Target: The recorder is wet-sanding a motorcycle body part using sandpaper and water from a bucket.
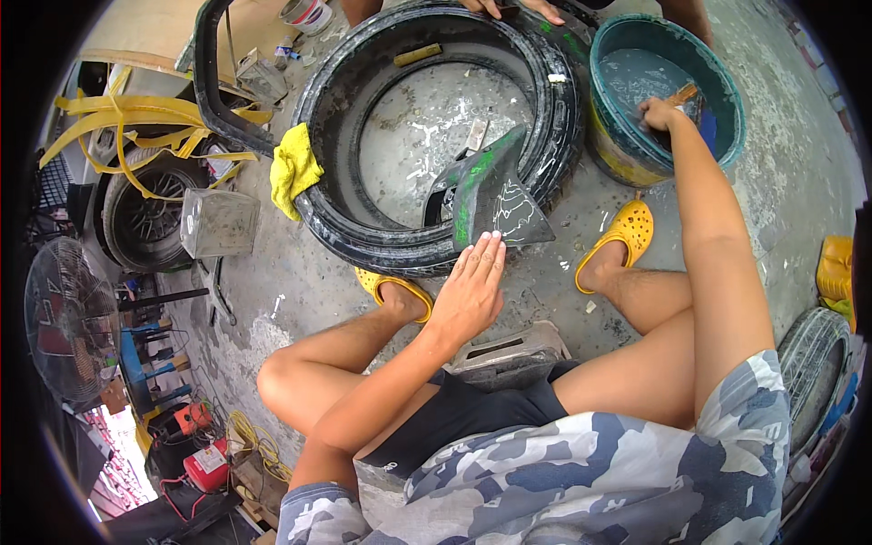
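A dark grey, curved plastic panel (498, 195) with green patches and thin whitish streaks leans on the near rim of a large black tyre (338, 204). My left hand (470, 286) lies flat with its fingers stretched out, the tips on the panel's lower edge. To the right, my right hand (660, 115) is inside a teal bucket (599, 118) of cloudy water. Its fingers are curled; what they hold, if anything, is hidden. Beside them an orange-brown piece (683, 94) and something blue (708, 132) lean at the bucket's inner wall.
A yellow cloth (295, 171) hangs over the tyre's left side, and a yellowish strip (418, 54) lies on its far side. Another person's hands (513, 7) touch the tyre's far edge. A black frame (207, 82), a wheel (150, 213) and a fan (71, 318) stand left.
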Available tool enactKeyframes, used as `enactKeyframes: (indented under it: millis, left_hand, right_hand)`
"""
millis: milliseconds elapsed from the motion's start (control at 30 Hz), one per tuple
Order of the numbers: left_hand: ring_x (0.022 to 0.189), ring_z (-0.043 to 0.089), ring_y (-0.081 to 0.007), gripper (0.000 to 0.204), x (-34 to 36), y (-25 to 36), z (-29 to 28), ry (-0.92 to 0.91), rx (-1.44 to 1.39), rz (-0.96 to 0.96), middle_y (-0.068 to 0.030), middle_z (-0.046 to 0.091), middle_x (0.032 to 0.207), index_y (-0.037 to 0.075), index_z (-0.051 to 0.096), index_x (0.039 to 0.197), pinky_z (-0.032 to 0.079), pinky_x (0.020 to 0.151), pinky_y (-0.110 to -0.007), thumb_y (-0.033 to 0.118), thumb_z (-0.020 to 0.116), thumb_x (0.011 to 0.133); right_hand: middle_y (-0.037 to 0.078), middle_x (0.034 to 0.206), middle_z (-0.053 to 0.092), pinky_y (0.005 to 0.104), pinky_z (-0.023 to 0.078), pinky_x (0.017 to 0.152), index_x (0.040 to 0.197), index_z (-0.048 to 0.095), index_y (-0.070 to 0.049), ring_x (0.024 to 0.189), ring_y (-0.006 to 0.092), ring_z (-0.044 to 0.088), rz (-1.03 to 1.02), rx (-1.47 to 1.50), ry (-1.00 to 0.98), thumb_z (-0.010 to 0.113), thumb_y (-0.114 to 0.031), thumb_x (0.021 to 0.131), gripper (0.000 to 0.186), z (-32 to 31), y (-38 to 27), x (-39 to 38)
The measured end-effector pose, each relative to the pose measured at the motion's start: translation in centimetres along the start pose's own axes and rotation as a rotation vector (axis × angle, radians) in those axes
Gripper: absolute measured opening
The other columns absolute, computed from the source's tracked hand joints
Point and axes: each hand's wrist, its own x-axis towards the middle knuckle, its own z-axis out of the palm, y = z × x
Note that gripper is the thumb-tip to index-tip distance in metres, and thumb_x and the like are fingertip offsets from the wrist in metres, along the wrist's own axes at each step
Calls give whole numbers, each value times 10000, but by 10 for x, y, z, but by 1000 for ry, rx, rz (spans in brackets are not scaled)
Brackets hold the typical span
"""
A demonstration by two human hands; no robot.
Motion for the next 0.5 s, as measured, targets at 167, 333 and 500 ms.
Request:
enactKeyframes:
  millis: [167,333,500]
  left_hand:
    - [1012,477,-338,697,13,-10,1,177,-138,-193,-194,461,1121,-51,378,1391,409,934,-424,87,688,783]
    - [911,474,-309,518,42,-30,7,308,-199,-162,-157,455,1019,-14,561,1253,433,839,-390,92,719,772]
    - [875,504,-264,355,28,-45,7,326,-156,-84,-101,495,941,-5,652,1104,470,771,-365,139,710,785]
  right_hand:
    - [89,1131,640,346,522,806,1248,599,-59,936,222,650,-53,762,-167,671,-73,766,487,-3,-8,-21]
    - [89,1051,639,276,552,641,1268,563,-23,795,157,662,-352,894,-154,624,-55,823,451,-61,-74,-86]
    - [87,1004,647,242,542,588,1162,627,-24,688,139,661,-404,607,-453,644,-38,794,368,-30,-197,-110]
